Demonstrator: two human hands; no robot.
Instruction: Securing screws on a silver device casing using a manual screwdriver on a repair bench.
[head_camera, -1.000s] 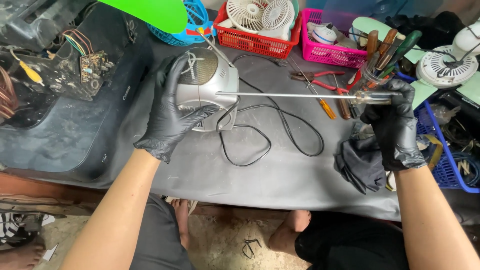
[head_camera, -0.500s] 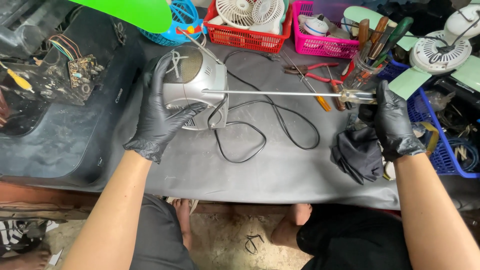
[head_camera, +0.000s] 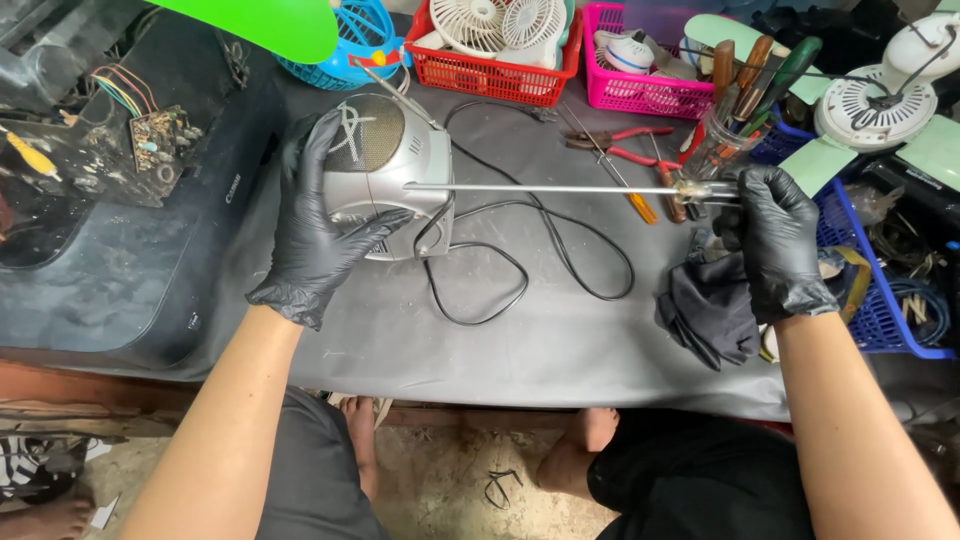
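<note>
Radio (head_camera: 385, 185) sits on desk (head_camera: 560, 340) at my left, silver, speaker grille up. My left hand (head_camera: 320, 225) is wrapped round its left end, fingers curled over body, gloved. Antenna (head_camera: 560, 188) runs out from radio's right side, fully drawn, long axis left-right, nearly level, tip pointing right. My right hand (head_camera: 775, 240) is closed on antenna tip, pinching it, just above dark cloth (head_camera: 710, 310). Cord (head_camera: 530, 270) loops on desk below antenna, between my hands. Left hand nearer radio body; right hand nearer tip.
</note>
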